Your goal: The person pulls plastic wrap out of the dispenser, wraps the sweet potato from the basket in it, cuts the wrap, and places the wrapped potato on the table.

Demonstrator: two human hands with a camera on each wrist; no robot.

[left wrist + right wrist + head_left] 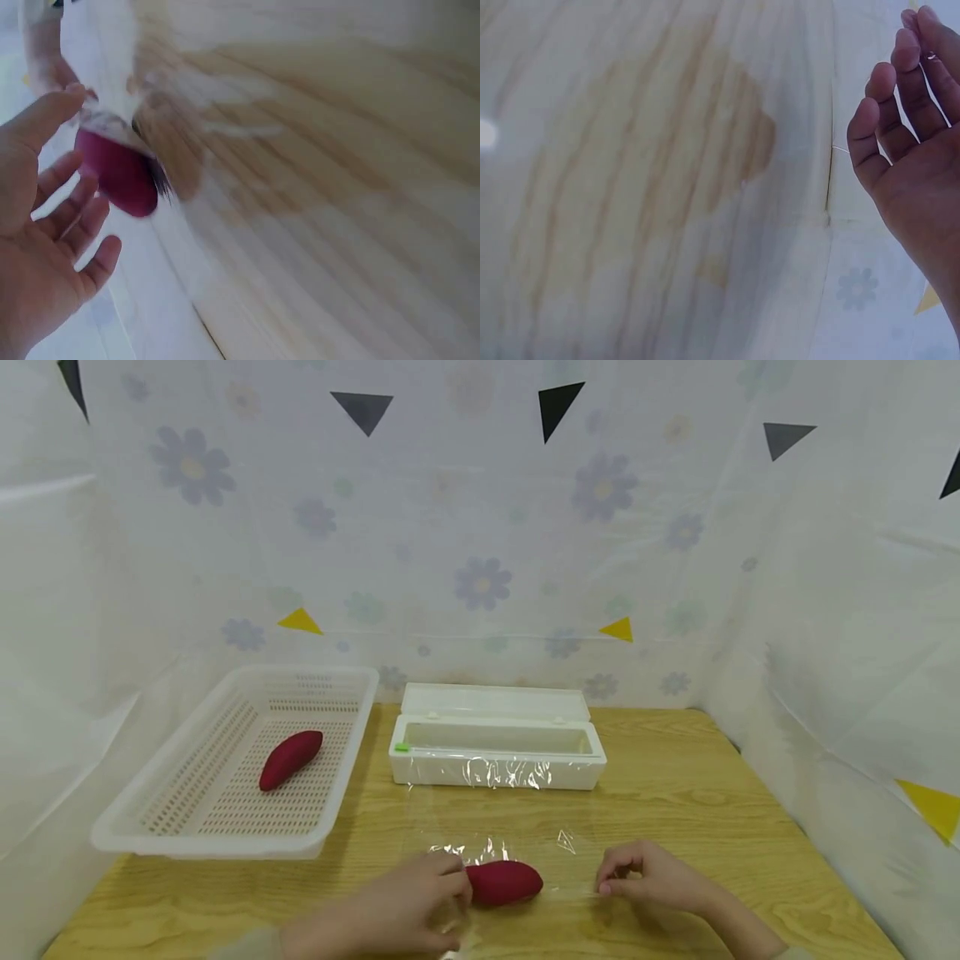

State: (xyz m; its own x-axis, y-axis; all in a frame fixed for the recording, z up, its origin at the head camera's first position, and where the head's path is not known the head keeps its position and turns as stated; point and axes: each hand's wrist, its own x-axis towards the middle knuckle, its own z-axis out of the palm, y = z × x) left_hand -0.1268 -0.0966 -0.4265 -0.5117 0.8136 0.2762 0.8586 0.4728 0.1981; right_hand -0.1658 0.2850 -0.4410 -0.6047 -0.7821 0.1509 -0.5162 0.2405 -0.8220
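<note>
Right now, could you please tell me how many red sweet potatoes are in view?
2: one red sweet potato lies in the white slotted basket; the other red sweet potato is at the left hand, which partly hides it in the head view. No others show.

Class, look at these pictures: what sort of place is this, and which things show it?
Probably a makeshift tabletop booth, seemingly indoors. Pale sheeting, flower-patterned at the back, closes in the wooden table behind and on both sides, and black, grey and yellow triangles dot it.
</note>
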